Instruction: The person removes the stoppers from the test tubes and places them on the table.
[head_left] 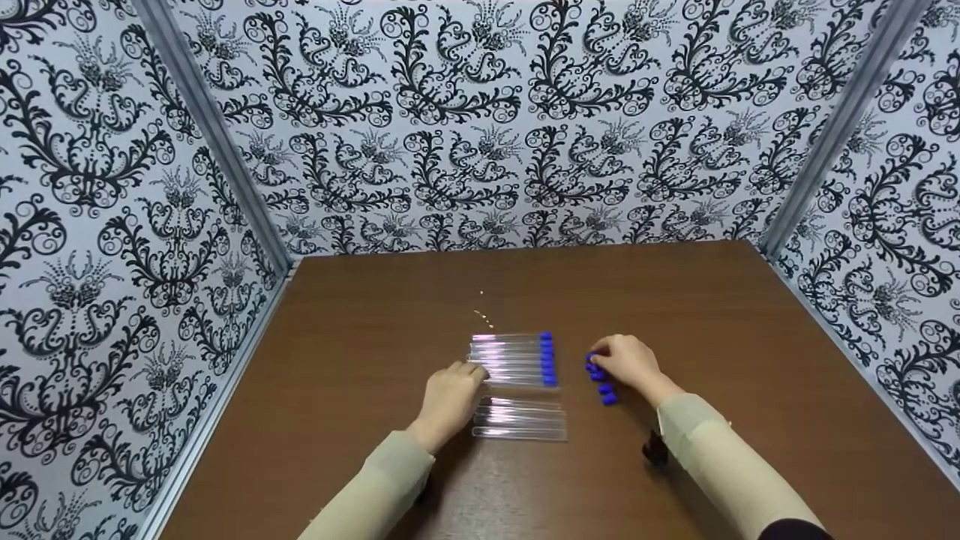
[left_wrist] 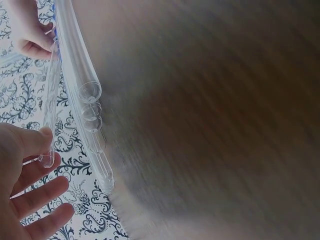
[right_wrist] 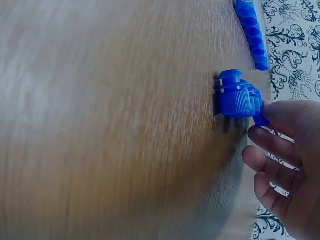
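Note:
My left hand [head_left: 450, 394] pinches the rounded end of a clear test tube [left_wrist: 50, 110] between thumb and index finger, its other fingers spread. The tube is lifted beside a row of tubes in the left wrist view. My right hand [head_left: 630, 364] is at a small group of blue caps [head_left: 607, 397] and pinches one blue cap [right_wrist: 261, 120] at its far side. Several test tubes with blue caps [head_left: 547, 360] lie side by side left of the right hand. Nearer to me, several uncapped tubes [head_left: 521, 433] lie parallel to them.
The brown wooden table [head_left: 360, 322] is enclosed by patterned wall panels [head_left: 480, 135] with grey metal corner posts. Small bright light spots show on the table beyond the capped tubes. A small black object [head_left: 655, 450] shows below the right sleeve.

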